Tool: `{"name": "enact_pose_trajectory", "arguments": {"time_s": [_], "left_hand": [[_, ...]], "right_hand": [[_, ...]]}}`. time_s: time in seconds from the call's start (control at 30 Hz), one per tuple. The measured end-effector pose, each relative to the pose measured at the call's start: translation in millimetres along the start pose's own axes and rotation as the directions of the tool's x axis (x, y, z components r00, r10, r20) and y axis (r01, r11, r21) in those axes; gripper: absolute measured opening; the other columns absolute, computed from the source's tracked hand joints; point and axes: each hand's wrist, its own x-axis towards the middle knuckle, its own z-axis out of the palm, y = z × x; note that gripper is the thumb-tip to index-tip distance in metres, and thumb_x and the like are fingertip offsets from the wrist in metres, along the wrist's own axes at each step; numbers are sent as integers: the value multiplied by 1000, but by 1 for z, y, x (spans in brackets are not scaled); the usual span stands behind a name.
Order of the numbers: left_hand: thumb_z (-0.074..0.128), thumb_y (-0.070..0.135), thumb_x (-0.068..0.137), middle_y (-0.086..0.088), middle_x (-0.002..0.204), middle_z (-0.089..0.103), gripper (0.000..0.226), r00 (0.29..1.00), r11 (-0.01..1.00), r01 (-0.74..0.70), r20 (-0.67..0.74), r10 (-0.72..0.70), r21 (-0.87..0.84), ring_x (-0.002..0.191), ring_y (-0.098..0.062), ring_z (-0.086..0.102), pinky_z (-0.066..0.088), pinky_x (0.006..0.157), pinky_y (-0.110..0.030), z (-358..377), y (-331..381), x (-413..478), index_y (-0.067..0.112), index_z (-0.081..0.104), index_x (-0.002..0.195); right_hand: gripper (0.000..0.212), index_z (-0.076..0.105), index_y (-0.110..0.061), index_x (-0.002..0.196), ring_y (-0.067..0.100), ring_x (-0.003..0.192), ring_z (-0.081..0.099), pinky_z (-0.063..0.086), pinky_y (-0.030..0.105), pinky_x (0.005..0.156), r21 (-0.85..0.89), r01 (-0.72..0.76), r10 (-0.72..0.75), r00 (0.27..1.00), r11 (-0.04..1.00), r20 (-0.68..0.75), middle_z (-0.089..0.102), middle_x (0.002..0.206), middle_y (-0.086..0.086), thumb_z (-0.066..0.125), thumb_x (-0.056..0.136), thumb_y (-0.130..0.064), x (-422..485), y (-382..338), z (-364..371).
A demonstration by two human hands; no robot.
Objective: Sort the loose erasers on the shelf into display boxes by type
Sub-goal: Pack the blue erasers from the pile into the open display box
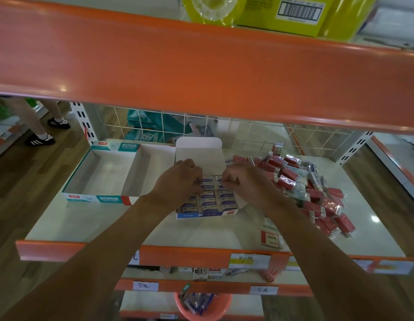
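Observation:
A blue-fronted display box (207,214) stands mid-shelf with its white lid raised, filled with rows of blue-and-white erasers (226,200). Over its far rows my left hand (180,179) and my right hand (244,179) are both bent down, fingertips pressing on the erasers. Whether either hand grips an eraser cannot be told. To the left stand an empty teal-trimmed box (95,198) and an empty red-trimmed box (129,200). At the right lies a heap of red wrapped erasers (317,193).
A single red-and-white packet (272,238) lies near the shelf's front edge. An orange upper shelf rail (201,72) hangs overhead. A wire grid (178,126) backs the shelf. Someone's legs and black shoes (40,140) are at the far left. Below sits a pink bucket (202,306).

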Motion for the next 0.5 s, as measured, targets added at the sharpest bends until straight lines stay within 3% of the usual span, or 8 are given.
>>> {"name": "enact_pose_trajectory", "arguments": {"time_s": [0.2, 0.37, 0.5], "left_hand": [[58, 36, 91, -1, 114, 57, 24, 998, 997, -47, 38, 45, 59, 101, -15, 55, 46, 92, -27, -6, 0, 1, 21, 63, 108], [56, 38, 91, 0, 112, 59, 26, 999, 999, -36, 19, 35, 32, 97, -15, 58, 48, 91, -29, -8, 10, 8, 19, 65, 106], [54, 33, 94, 1, 109, 61, 24, 996, 999, -33, -80, 32, -13, 96, -14, 57, 44, 86, -26, -10, 32, 27, 18, 67, 106]], "right_hand": [[9, 72, -9, 92, 14, 83, 62, 53, 31, 75, -10, 53, -53, 999, 999, 1, 70, 92, 3, 69, 85, -14, -3, 1, -1], [12, 71, -11, 99, 2, 75, 55, 37, 7, 65, 67, 3, 4, 994, 998, -107, 66, 95, -1, 64, 89, -13, -14, 6, -10], [11, 71, -9, 97, 14, 74, 61, 43, 18, 64, 65, -57, 68, 982, 996, -178, 68, 90, 5, 63, 90, -12, -18, 24, -19]]}}
